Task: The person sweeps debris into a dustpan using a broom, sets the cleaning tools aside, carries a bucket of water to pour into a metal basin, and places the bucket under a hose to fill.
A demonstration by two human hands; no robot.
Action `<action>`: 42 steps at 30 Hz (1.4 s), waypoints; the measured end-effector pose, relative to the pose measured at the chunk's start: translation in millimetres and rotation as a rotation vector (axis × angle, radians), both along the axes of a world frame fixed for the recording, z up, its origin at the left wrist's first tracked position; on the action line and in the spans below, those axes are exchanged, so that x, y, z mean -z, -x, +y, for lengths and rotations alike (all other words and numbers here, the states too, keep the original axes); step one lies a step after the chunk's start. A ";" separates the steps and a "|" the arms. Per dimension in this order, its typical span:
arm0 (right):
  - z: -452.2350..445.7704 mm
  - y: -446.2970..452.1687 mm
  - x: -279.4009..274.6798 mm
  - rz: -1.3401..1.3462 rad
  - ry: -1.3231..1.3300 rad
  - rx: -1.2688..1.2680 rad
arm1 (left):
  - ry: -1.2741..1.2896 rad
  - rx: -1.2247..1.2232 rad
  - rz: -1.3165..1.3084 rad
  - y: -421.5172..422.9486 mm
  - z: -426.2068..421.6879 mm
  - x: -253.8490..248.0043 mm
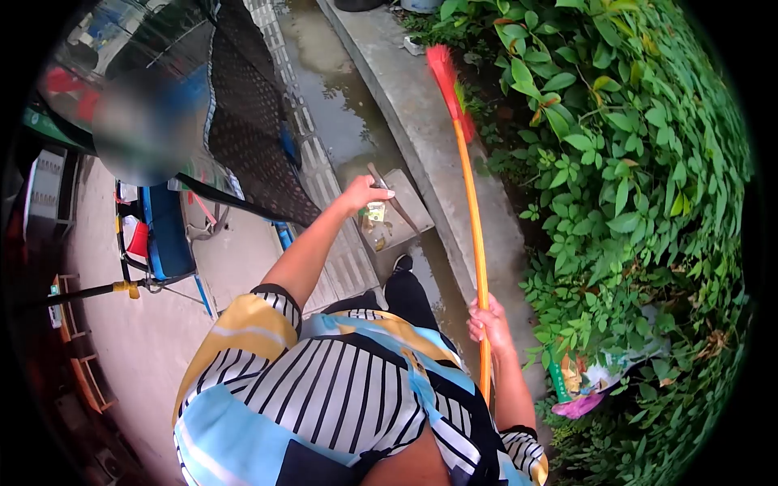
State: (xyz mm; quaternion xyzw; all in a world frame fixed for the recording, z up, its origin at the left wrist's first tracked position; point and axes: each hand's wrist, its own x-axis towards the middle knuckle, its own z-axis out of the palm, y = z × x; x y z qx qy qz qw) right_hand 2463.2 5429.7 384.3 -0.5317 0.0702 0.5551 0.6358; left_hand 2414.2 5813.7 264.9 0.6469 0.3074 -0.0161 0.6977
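Observation:
My left hand (pixel 366 194) reaches forward, closed around the brown stick handle of a dustpan (pixel 412 201). The pale pan sits low over the wet gutter. A yellow-green wrapper (pixel 376 212) and small bits of litter lie in it, partly hidden by my hand. With its fingers wrapped round the orange shaft, my right hand (pixel 491 321) holds a broom (pixel 468 186) near my right side. The broom's red bristles point away from me, above the concrete kerb and beside the leaves.
A wet gutter (pixel 344 105) runs ahead, with a concrete kerb (pixel 397 77) on its right. Dense green bushes (pixel 632 194) fill the right side, with crumpled litter (pixel 579 385) among them. At left stand a dark mesh-covered frame (pixel 247 105) and a blue cart (pixel 168 231).

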 end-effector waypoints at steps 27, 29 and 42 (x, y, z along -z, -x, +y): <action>278.1 -263.5 -5.1 -0.102 0.046 -0.267 | -0.742 -0.822 -0.185 -224.3 490.0 -233.3; 286.4 -270.2 5.8 -0.193 0.041 -0.284 | -0.841 -0.733 -0.263 -243.8 512.1 -302.2; 401.4 -267.0 17.9 -0.176 0.053 -0.194 | -1.749 0.104 -0.190 -482.7 619.5 -429.8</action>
